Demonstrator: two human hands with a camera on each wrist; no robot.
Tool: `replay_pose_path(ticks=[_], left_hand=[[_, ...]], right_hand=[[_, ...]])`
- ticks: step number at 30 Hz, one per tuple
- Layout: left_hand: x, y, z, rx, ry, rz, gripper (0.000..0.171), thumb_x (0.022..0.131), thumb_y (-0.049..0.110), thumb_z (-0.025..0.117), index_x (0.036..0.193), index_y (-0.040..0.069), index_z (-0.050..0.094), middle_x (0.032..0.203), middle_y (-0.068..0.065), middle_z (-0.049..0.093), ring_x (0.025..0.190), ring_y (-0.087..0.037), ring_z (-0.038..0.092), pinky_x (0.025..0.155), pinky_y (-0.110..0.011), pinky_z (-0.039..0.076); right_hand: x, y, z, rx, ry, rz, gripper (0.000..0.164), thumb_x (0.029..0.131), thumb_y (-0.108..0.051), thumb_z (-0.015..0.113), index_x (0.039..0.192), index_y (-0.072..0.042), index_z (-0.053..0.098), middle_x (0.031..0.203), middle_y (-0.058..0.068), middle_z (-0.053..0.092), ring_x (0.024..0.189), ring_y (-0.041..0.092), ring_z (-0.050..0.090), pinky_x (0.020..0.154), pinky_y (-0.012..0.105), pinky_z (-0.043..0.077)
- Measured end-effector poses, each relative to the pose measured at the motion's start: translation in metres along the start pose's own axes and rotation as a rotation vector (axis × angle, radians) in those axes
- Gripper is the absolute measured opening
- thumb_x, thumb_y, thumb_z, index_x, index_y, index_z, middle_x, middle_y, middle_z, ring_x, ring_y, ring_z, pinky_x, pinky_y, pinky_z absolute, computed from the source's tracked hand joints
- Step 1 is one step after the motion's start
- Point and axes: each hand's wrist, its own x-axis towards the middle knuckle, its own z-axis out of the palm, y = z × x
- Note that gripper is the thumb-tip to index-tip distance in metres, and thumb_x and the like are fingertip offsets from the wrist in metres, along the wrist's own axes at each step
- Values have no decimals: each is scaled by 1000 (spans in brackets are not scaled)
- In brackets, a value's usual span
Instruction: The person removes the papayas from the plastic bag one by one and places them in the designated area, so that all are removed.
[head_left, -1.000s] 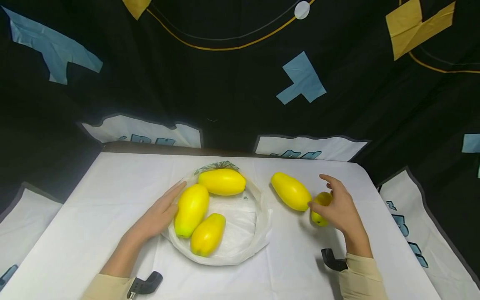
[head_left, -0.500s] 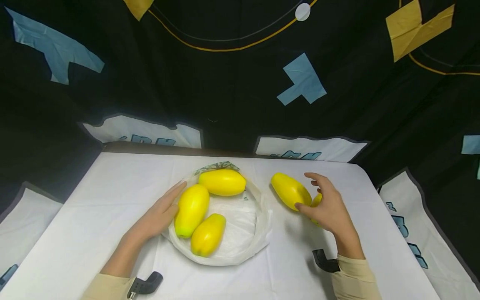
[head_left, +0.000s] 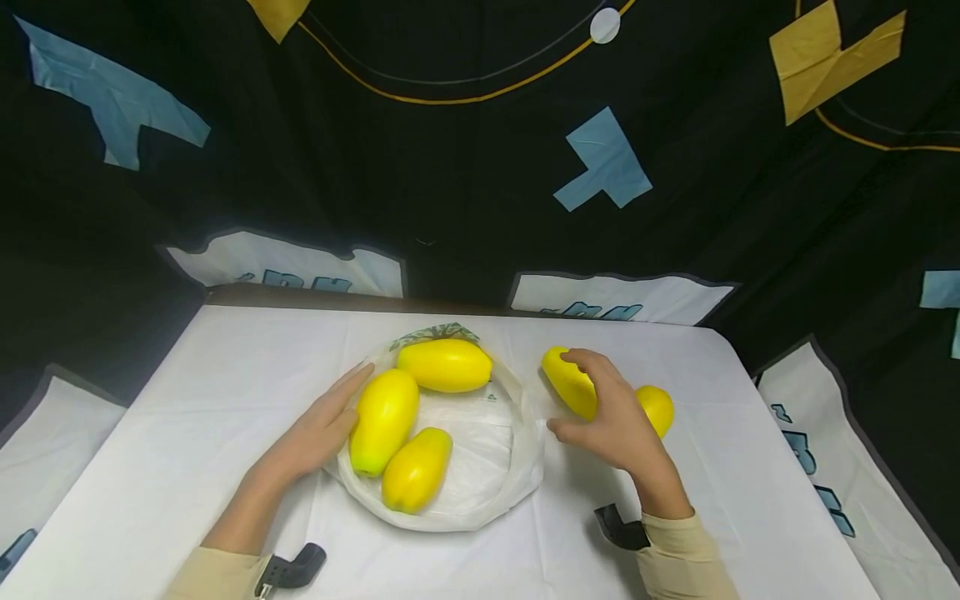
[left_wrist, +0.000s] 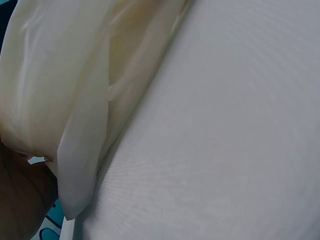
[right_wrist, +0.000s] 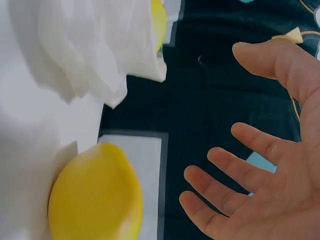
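Observation:
Two smooth yellow papaya-like fruits, the left one (head_left: 567,382) long and the right one (head_left: 656,407) shorter in view, lie on the white table. My right hand (head_left: 611,414) hovers over them, thumb and fingers spread, holding nothing, and partly hides both. In the right wrist view its fingers (right_wrist: 235,192) stand apart from a yellow fruit (right_wrist: 95,195). A white plastic bag (head_left: 480,500) with its mouth rolled wide holds three more yellow fruits, one at the back (head_left: 445,365), two at the left and front. My left hand (head_left: 322,429) rests against the bag's left side, fingers extended.
The white-covered table (head_left: 225,375) ends at a dark patterned curtain (head_left: 450,183) behind it. A black wrist mount (head_left: 621,529) sticks out from the right sleeve, and another mount (head_left: 292,567) from the left.
My right hand has moved left, from beside the right fruit to over the left one, uncovering part of the right fruit. The left hand and the bag have stayed put.

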Motion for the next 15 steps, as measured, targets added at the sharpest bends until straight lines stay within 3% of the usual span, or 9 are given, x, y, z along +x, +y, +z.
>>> replay_pose_path(ticks=[9,15], left_hand=[[-1,3,0,5,-3,-4,56,103,15,38,157,16,21,162,-6,13,148,-31,10,117,-57,13],[-1,2,0,16,0,1,57,102,14,38,157,16,21,162,-7,13,148,-31,10,117,-57,13]], right_hand=[[1,-13,10,-41,-17,-61,80,65,-27,86,137,-22,50,144,-6,44,133,15,40,108,45,39],[0,-20,16,-44,-55,-63,80,65,-30,86,136,-24,50,147,-5,41,134,15,38,105,45,42]])
